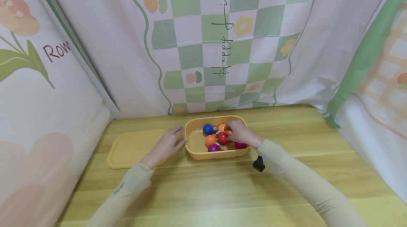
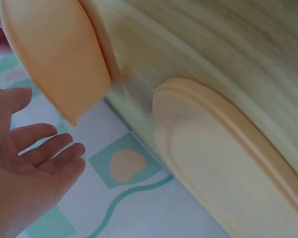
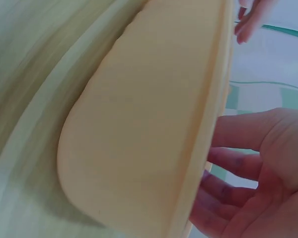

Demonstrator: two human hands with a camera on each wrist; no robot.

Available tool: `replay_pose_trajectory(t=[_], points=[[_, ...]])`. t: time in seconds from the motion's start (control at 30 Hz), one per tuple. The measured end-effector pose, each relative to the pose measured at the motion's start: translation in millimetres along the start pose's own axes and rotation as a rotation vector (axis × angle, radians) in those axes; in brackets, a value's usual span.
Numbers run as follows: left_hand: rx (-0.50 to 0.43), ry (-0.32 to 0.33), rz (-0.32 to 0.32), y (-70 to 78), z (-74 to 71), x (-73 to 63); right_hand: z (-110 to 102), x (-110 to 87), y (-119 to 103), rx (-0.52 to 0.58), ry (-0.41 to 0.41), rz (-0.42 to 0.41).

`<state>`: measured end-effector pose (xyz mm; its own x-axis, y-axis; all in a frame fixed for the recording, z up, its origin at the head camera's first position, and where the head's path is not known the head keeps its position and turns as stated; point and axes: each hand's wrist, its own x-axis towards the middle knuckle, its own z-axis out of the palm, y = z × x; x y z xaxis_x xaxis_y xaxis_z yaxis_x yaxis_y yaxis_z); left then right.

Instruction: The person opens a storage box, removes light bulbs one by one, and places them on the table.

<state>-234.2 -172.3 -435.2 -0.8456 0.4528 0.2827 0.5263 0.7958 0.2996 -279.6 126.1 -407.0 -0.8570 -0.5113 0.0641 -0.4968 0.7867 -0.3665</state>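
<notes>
A yellow-orange plastic box (image 1: 194,155) on the table holds several coloured light bulbs with silver screw bases. Among them are a blue bulb (image 1: 208,129), a red bulb (image 1: 222,138), an orange bulb (image 1: 210,140) and a purple bulb (image 1: 213,148). My right hand (image 1: 240,133) reaches over the box's right side, its fingers down by the red bulb and another orange bulb (image 1: 222,128). In the right wrist view the box wall hides the fingertips, so a grip cannot be made out. My left hand (image 1: 165,146), fingers apart and holding nothing, is beside the box's left end.
A flat lid (image 1: 128,149) of the same colour lies on the wooden table (image 1: 203,191) left of the box, partly under my left hand and forearm. Patterned curtains (image 1: 216,43) hang behind the table and at both sides. A small black object (image 1: 259,164) shows by my right cuff.
</notes>
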Motion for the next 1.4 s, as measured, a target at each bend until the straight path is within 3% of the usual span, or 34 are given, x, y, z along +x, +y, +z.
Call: replay_pose_trajectory(t=[0.37,0.73,1.13,1.4], points=[[0.091,0.019,0.064,2.0,13.9,-3.7,-0.3,0.1,-3.2,-0.074,-0.071,-0.044],[0.191,-0.085,0.01,7.4,11.9,-8.1,1.9,4.0,-4.0,-0.1,-0.106,-0.059],[0.244,-0.084,0.028,6.8,12.7,-7.6,5.3,9.6,-2.3,-0.115,-0.158,-0.021],[0.277,-0.079,0.037,4.9,15.4,-7.0,6.3,11.2,2.3,-0.143,-0.169,-0.047]])
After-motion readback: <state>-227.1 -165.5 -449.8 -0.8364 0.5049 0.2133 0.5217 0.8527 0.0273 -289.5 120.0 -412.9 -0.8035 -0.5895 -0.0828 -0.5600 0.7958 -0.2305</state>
